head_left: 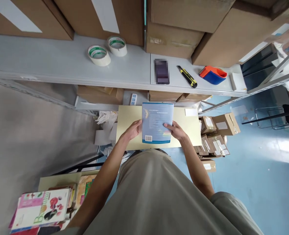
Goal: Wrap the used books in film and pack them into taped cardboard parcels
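A blue book (157, 122) with lines of print and a barcode on its cover is held flat between both hands, above a pale yellow table (129, 114). My left hand (134, 129) grips its left edge, fingers mostly hidden behind it. On the right edge, my right hand (176, 129) is closed with the thumb lying on the cover. To the right of the book, a white slip (191, 112) rests near the table's far edge.
The grey shelf (68, 62) ahead carries two tape rolls (99, 55), a blurred dark object (162, 71), a utility knife (187, 77) and an orange-blue tool (213, 75). Cartons (176, 39) stand behind. Stacked books (41, 209) lie lower left; small boxes (215, 140) sit right.
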`<state>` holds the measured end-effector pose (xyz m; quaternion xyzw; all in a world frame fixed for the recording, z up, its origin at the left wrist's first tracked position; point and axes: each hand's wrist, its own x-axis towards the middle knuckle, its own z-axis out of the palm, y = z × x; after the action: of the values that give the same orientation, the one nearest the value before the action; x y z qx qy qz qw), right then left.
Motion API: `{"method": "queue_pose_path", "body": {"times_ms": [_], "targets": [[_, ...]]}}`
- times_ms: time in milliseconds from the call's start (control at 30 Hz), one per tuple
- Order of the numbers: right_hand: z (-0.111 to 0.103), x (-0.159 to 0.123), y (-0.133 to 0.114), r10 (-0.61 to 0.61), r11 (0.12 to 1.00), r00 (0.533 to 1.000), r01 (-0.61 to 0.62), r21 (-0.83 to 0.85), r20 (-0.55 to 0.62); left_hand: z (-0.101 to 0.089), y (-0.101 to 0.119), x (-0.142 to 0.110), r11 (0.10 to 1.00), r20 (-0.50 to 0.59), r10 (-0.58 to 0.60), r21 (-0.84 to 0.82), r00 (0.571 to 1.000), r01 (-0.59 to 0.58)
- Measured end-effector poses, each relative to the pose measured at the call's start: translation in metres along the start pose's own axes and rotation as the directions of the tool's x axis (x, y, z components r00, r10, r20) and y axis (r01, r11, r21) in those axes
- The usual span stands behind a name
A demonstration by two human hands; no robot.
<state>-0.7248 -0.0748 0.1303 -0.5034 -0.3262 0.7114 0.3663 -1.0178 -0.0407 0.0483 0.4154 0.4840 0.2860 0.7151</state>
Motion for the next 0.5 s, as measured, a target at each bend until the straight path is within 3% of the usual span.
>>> {"method": "queue_pose_path", "body": {"times_ms": [67, 133, 267, 433, 500], "targets": [[-0.001, -0.009, -0.017, -0.043, 0.999, 0.999, 0.043, 0.005, -0.013, 0.004, 0.025, -0.007, 0.994, 0.119, 0.052, -0.105, 0.992, -0.04], [-0.001, -0.014, -0.028, -0.079, 0.997, 0.996, 0.079, 0.007, -0.031, 0.011, 0.048, -0.015, 0.988, 0.166, 0.08, -0.145, 0.983, -0.056], [-0.005, -0.015, -0.035, -0.095, 0.996, 0.993, 0.094, -0.009, -0.069, 0.031, 0.08, -0.031, 0.99, 0.097, 0.114, -0.098, 0.989, -0.104], [-0.013, -0.001, -0.022, -0.113, 0.994, 0.992, 0.113, -0.003, -0.049, 0.045, 0.085, -0.035, 0.984, -0.019, 0.172, -0.034, 0.985, -0.172], [-0.012, 0.009, -0.011, -0.111, 0.992, 0.982, 0.101, -0.074, -0.153, 0.046, 0.079, -0.031, 0.981, -0.064, 0.193, 0.048, 0.979, -0.19]]}}
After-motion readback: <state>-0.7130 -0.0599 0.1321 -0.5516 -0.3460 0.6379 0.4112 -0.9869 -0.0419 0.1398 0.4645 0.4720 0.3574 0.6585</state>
